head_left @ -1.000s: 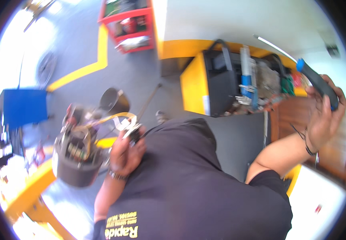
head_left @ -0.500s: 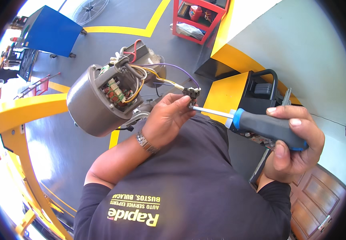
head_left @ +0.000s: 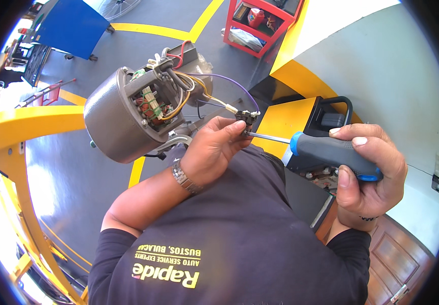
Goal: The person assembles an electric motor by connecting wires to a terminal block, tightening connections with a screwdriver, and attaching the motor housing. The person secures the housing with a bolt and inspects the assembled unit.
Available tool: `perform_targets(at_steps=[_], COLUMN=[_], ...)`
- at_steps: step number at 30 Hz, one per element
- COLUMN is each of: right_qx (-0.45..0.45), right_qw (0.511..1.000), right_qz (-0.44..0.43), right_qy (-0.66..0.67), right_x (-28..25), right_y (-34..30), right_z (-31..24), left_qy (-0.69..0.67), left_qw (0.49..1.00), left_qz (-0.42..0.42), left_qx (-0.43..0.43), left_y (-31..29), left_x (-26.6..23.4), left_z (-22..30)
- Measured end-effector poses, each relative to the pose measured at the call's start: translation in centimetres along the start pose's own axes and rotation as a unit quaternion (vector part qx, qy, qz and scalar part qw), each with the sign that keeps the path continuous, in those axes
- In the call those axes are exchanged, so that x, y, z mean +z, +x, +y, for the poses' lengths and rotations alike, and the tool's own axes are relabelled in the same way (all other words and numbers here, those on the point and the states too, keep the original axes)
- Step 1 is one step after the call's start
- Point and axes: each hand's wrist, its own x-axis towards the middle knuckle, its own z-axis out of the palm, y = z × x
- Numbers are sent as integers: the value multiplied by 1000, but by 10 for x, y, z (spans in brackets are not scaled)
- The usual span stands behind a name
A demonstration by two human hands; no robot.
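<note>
Pinched between the fingers of my left hand (head_left: 220, 140) is a small black switch block (head_left: 246, 119) with wires joined to its top. My right hand (head_left: 374, 170) is wrapped round a screwdriver (head_left: 333, 154) with a grey and blue handle. Its metal shaft points left and the tip touches the lower part of the switch block, by my left fingertips. Purple, yellow and white wires (head_left: 210, 94) run from the block to a grey electric motor (head_left: 120, 119). An opening in the motor's side shows windings and green cord inside.
A yellow metal frame (head_left: 31, 127) carries the motor at left. A blue cabinet (head_left: 69, 30) on casters stands far left, a red shelf cart (head_left: 255, 30) at the far side. To the right are a yellow-and-black machine (head_left: 290, 119), a pale wall (head_left: 382, 71) and a brown door (head_left: 397, 259).
The screwdriver and my right hand have shifted slightly left, and the handle has turned a little. The tip stays at the switch block. The whole view has moved slightly.
</note>
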Motion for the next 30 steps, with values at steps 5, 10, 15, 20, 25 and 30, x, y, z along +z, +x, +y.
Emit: perform_targets(at_steps=[5,10,15,20,25,30], right_qx=[18,106,1,-105,17,-86], right_qw=[993,965,941,955,949,955], right_qz=[-27,-47,-114,-180,-169,-211], right_qy=[-115,-236,-320,-210,-267,-191], right_x=[1,-1,12,9,6,2], right_y=[8,16,22,34,29,21], right_z=[-12,-39,-51,-55,-55,-43], left_qy=[10,10,27,28,12,20], left_qw=[1000,999,998,1000,999,998], left_qz=[22,3,33,13,30,55], left_qx=[16,32,52,1,1,-1], left_y=[-4,5,5,3,-1,-6], left_x=[2,-3,-5,1,-2,-1], left_z=[2,-4,-9,-6,-5,-7])
